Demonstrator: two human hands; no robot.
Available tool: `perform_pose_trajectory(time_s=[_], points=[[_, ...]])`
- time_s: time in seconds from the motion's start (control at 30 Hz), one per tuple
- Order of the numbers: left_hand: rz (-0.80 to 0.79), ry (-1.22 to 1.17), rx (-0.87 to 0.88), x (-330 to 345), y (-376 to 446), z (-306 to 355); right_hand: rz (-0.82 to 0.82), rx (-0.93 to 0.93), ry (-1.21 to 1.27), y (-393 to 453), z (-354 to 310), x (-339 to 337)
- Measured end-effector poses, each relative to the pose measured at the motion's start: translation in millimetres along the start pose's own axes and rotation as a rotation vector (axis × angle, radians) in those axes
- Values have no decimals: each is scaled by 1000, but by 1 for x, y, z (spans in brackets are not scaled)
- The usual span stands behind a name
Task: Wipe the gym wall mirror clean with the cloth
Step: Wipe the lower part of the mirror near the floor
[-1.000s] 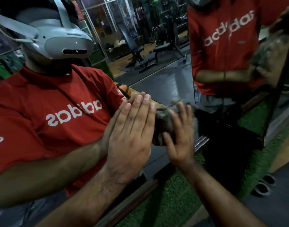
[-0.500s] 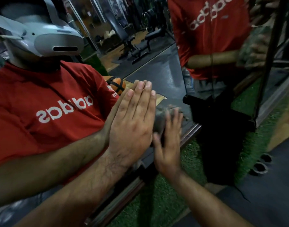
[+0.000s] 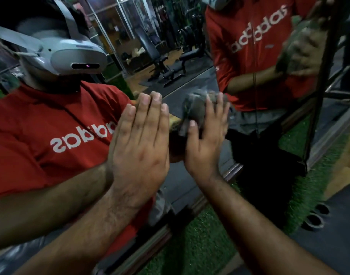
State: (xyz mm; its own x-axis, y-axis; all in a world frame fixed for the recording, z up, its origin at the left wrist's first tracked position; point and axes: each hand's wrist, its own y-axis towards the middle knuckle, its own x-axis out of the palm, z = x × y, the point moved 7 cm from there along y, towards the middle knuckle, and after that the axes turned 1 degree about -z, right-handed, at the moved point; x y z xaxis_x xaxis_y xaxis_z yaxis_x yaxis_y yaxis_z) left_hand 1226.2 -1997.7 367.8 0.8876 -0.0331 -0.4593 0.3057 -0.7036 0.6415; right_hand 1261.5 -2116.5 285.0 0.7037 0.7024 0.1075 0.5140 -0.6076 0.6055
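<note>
Right now my left hand (image 3: 139,147) lies flat against the wall mirror (image 3: 192,80), fingers straight and pressed together, pointing toward twelve o'clock, holding nothing. At three o'clock from it, just beside it, my right hand (image 3: 205,141) presses a bunched grey cloth (image 3: 194,108) against the same glass, fingers spread and mostly straight over the wad, thumb along its lower left edge. The cloth bulges out past my fingertips toward eleven o'clock from that hand; its outline is blurred, so I cannot tell how it is folded.

In the glass at nine o'clock I see my own reflection: a red T-shirt (image 3: 57,133) with white lettering reversed, and a white headset (image 3: 71,54) on my head. At twelve o'clock the mirror shows a weight bench (image 3: 166,64) on a dark floor. At two o'clock a second mirror panel (image 3: 255,62) meets the first at a corner, repeating the red shirt and a hand on the cloth. Along the base of the mirror at six o'clock runs a metal frame (image 3: 150,243), with green artificial turf (image 3: 200,241) beside it and a black floor mat (image 3: 328,245) at four o'clock.
</note>
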Motion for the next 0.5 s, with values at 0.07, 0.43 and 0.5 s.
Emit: perform_pose_trajectory(time_s=[0.07, 0.43, 0.5], points=[[29, -7, -19, -2, 6, -4, -143, -306, -67, 7, -36, 9], [55, -87, 12, -10, 30, 19, -81, -375, -141, 15, 24, -18], [48, -119, 53, -7, 28, 32, 59, -50, -111, 2, 66, -30]])
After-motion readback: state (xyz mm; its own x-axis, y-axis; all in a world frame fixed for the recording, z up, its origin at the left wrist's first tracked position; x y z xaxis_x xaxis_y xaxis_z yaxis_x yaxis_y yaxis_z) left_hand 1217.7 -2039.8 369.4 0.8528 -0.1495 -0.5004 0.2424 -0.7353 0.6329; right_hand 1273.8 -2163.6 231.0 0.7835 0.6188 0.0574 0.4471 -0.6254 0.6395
